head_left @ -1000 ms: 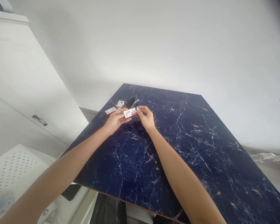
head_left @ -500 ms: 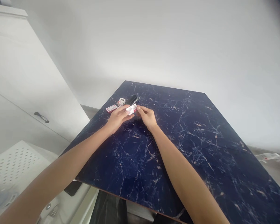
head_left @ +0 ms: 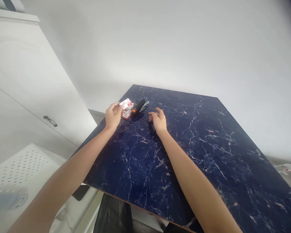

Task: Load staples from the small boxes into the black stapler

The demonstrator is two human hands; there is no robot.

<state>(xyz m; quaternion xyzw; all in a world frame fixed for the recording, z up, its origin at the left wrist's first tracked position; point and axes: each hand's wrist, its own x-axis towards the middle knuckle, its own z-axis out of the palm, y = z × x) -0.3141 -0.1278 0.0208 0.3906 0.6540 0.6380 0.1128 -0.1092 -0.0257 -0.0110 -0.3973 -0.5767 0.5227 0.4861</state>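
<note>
My left hand (head_left: 113, 116) pinches a small flat white and red box (head_left: 125, 103) between thumb and fingers, over the table's far left part. Just below it a second red and white box (head_left: 126, 114) lies on the dark blue marbled table (head_left: 145, 161). Another white box is partly hidden behind the held one. A black stapler (head_left: 138, 107) with an orange part rests to the right of the boxes, a shiny metal item beside it. My right hand (head_left: 159, 120) is apart from these, fingers loosely spread and holding nothing.
On the left stands a white cabinet (head_left: 26, 84) with a dark handle. Below it are a perforated white panel (head_left: 19, 168) and a dark flat object (head_left: 80, 192) near the table's edge. A pale wall (head_left: 172, 48) rises behind the table.
The white and red box was between both hands; now only my left hand has it, moved left and farther away. My right hand has let go and opened. The stapler shows more fully.
</note>
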